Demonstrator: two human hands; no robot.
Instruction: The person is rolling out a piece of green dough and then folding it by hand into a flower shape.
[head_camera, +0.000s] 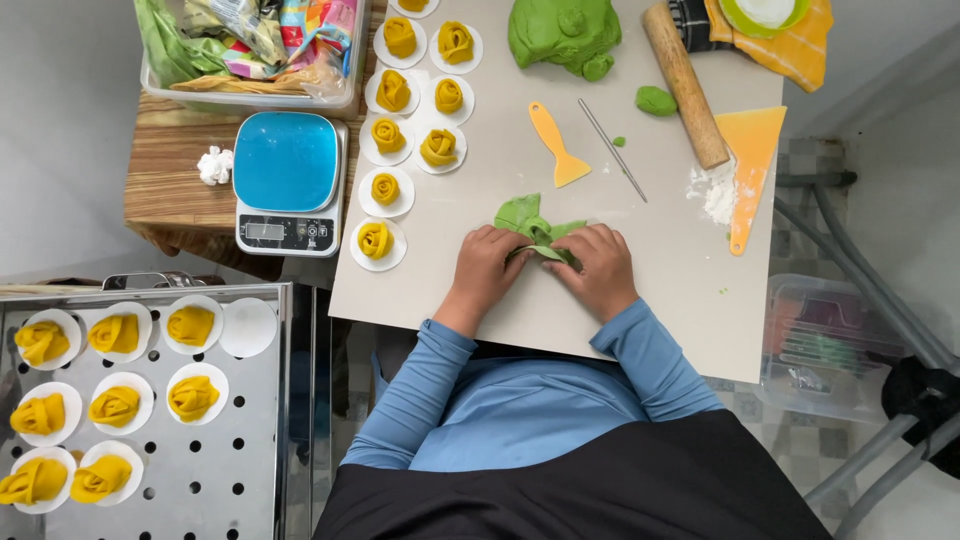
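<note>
Both hands work at the middle of the desk (640, 300), toward its near edge. The left hand (487, 268) and right hand (600, 268) are curled, fingers bent inward, pinching a flattened piece of green dough (528, 218) between them; the dough lies on the desk and shows just beyond the fingertips. A large green dough lump (562, 35) sits at the far edge, a small green ball (655, 100) beside a wooden rolling pin (685, 85). An orange spatula (558, 145) and thin metal rod (612, 150) lie beyond the hands. Yellow dough roses on white papers (415, 110) occupy the far left corner. A blue-topped scale (288, 180) stands left of the desk.
</note>
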